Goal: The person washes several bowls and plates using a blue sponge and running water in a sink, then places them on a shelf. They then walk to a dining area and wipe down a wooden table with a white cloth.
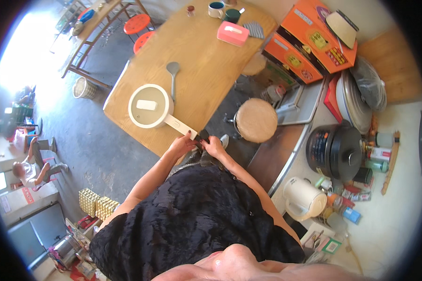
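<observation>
A white pan with a glass lid (150,106) rests near the corner of the wooden table (200,70), its long pale handle (180,126) pointing towards me. My left hand (181,144) is at the end of that handle, thumb on top and fingers at its side. Close beside it, my right hand (213,145) holds a small black object (204,135) by the handle's tip; it may be a plug or connector, but its kind is hard to tell. A grey ladle (173,75) lies on the table behind the pan.
A pink box (232,33) and mugs (216,10) stand at the table's far end. A round stool (256,120) is right of the table. The counter holds a black cooker (332,151) and a cream kettle (304,198). Another person (35,172) sits far left.
</observation>
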Demonstrator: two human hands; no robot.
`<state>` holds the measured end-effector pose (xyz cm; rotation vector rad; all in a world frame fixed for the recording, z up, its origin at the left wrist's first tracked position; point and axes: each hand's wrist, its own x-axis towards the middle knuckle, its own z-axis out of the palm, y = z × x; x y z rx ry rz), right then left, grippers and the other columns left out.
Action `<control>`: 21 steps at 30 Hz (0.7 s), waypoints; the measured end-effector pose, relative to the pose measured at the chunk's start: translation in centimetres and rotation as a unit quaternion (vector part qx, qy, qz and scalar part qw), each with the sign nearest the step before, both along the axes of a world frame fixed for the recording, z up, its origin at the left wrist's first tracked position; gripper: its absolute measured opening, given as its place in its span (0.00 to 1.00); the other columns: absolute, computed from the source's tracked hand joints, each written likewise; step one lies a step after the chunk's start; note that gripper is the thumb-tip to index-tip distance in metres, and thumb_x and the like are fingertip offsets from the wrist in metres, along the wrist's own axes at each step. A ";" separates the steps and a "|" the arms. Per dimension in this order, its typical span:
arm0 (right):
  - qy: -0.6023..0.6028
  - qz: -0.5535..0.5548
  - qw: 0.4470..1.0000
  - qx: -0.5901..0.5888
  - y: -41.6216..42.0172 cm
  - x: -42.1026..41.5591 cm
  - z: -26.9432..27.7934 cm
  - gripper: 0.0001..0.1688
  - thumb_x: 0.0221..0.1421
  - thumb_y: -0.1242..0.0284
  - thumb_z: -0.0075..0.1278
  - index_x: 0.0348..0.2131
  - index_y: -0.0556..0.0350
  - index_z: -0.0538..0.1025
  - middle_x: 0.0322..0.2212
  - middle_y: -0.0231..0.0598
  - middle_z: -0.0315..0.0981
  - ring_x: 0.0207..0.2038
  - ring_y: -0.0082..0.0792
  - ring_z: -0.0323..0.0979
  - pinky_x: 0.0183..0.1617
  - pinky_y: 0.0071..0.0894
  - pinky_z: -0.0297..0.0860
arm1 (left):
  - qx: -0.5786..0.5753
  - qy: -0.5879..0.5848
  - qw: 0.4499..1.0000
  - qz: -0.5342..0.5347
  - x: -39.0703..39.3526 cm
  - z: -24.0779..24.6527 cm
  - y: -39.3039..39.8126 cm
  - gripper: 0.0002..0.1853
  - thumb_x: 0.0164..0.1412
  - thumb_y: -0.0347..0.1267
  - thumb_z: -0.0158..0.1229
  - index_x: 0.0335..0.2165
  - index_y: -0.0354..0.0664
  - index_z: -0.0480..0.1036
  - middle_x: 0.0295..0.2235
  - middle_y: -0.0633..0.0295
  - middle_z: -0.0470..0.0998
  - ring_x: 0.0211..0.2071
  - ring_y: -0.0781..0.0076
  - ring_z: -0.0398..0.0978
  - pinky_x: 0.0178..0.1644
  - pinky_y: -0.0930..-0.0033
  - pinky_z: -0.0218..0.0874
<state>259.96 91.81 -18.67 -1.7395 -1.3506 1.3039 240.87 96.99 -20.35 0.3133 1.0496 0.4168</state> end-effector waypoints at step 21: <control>-0.101 0.053 0.993 -0.014 1.0 -1.3 -1.1 0.20 0.56 0.64 0.50 0.25 0.67 0.77 0.23 0.60 0.74 0.30 0.56 0.74 0.32 0.49 0.65 | 0.010 0.011 0.940 0.341 4.9 -0.9 3.1 0.08 0.58 0.35 0.52 0.27 0.43 0.67 0.19 0.62 0.69 0.21 0.66 0.69 0.26 0.61 0.66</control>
